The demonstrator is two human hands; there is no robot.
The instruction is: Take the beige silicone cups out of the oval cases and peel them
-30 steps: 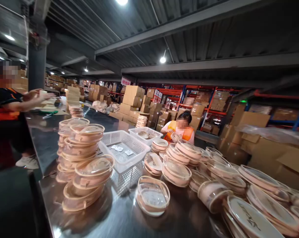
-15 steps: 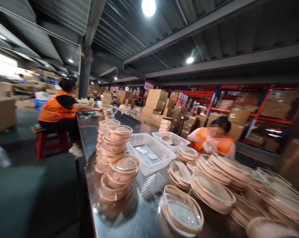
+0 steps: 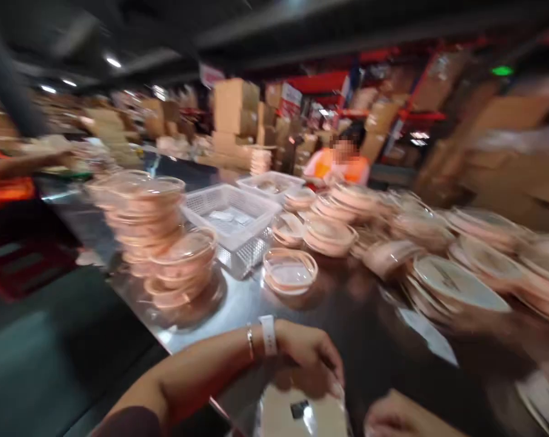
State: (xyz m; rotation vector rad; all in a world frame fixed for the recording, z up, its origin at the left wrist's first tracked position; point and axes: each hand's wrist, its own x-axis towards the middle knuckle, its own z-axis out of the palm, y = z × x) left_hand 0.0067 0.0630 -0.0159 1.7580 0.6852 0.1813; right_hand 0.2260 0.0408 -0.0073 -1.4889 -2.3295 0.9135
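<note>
My left hand (image 3: 309,351), with a white watch and a bracelet on the wrist, reaches in from the lower left. Its fingers curl over the top edge of a flat cream packet (image 3: 317,414) in shiny clear wrap with a small dark mark. The packet's lower part is cut off by the picture edge. My right hand (image 3: 399,416) is at the bottom edge, right of the packet and apart from it; blur and the frame edge hide its fingers. Beyond them, a round lidded wooden box (image 3: 291,267) lies on the dark shiny table (image 3: 342,309).
Tall stacks of round boxes (image 3: 142,224) stand at the left, beside a white plastic basket (image 3: 238,227) holding white slips. Many more boxes (image 3: 460,282) cover the right side, near a white paper (image 3: 429,335). Across the table sits a co-worker in an orange vest (image 3: 342,165).
The view has swung down and to the right. Both my hands and the cream packet have come into view, and the surroundings have shifted up and left.
</note>
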